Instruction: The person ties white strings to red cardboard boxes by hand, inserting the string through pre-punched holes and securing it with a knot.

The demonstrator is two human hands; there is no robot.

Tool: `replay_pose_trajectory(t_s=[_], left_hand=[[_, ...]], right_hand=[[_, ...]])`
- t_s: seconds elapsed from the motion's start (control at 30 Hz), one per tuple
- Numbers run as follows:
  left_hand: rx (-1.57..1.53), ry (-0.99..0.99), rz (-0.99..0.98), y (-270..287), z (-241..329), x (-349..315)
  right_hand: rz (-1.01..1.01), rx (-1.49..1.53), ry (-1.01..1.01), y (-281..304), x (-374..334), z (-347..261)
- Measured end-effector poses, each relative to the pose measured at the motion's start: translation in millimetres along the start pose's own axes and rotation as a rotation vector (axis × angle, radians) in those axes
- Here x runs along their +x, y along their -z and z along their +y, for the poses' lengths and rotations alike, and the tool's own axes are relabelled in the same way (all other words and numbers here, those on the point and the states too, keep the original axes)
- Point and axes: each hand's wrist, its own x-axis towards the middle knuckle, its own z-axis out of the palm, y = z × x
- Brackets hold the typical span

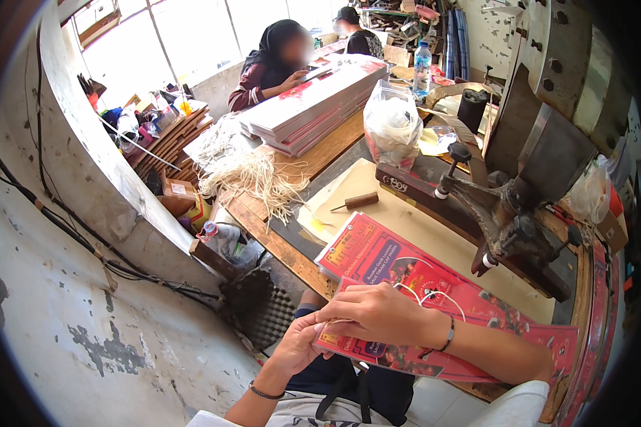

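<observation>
Close to my body, a long red printed sheet with a glossy surface lies across the table's near edge. My left hand is closed on its left corner, fingers pinched together. Over that same corner bends my right hand, its fingers closed and meeting the left fingertips. A pale strand of cord shows at the right fingers, though the hands partly hide it. A white cord loops across another red printed sheet just beyond. Farther off, an awl with a wooden handle rests on a cream board.
A heavy metal press stands at right. Loose cream cords hang over the table's left edge, beside stacked boards. Behind are a stuffed plastic bag, a water bottle and two people. A rough wall runs along the left.
</observation>
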Motion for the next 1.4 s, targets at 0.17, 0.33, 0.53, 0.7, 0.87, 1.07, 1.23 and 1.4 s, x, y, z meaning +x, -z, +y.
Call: replay_pose_trajectory(t_s=[0.17,0.33,0.53,0.7,0.87,1.07,1.23,1.4], left_hand=[[-0.113,-0.062,0.231,4.2,-1.6,5.7],[-0.189,-0.107,0.130,4.6,14.8,-0.9],[-0.055,-0.094,-0.085,10.3,-2.2,-3.7],[-0.094,-0.099,-0.060,17.6,-8.3,-7.5],[-0.072,-0.084,-0.156,20.1,-12.0,-6.6],[-0.059,-0.071,-0.071,7.3,-12.8,-3.9],[-0.048,-0.055,-0.039,7.7,-13.9,-4.0],[-0.099,-0.084,-0.087,-2.7,-9.5,-3.7]], right_hand=[[0.006,0.018,-0.007,-0.2,0.4,-0.3],[-0.004,0.020,0.017,1.3,1.6,-2.8],[0.001,0.097,-0.070,1.0,2.2,0.7],[-0.001,0.119,-0.076,3.8,4.8,-2.7],[-0.006,0.115,-0.072,5.5,5.1,-3.5],[-0.093,0.144,-0.097,12.0,5.7,-2.9],[-0.040,0.115,0.012,7.3,4.0,2.9],[-0.129,0.026,-0.006,7.1,3.0,-3.2]])
